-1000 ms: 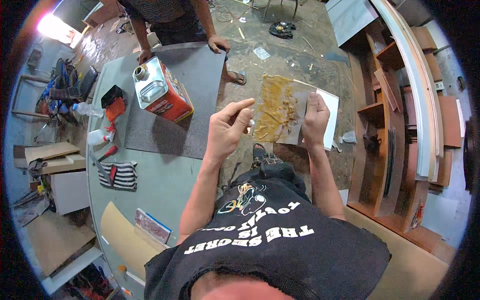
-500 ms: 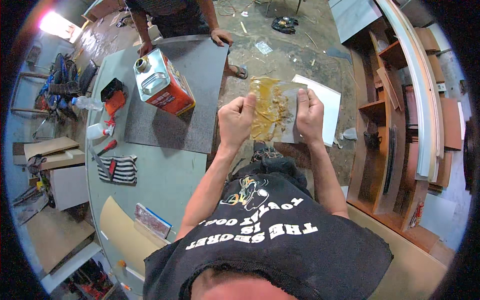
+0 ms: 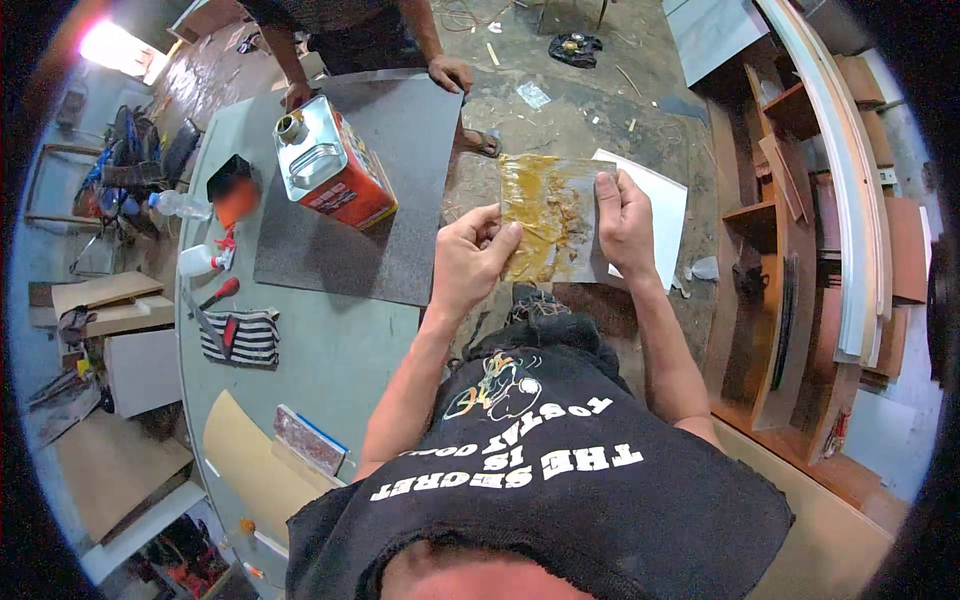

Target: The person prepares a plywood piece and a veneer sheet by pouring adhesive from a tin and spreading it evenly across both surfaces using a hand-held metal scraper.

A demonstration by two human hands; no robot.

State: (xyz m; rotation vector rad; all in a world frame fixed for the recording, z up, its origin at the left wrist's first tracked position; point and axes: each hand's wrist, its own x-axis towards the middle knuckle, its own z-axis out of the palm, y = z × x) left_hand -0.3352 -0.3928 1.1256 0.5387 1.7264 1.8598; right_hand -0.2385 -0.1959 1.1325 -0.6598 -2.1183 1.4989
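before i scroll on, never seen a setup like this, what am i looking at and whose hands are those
There's no robot here. The left of two wide fisheye cameras, worn on a person's head, looks down, so edges bend and the hands are the wearer's own. The right hand grips the right edge of a thin sheet smeared with yellow-brown paste; the left hand is at its left edge, though how firmly it holds is unclear. On the pale table to the left are a dark panel with a metal can standing on it, a spray bottle and a striped pouch. Another person stands across the table.
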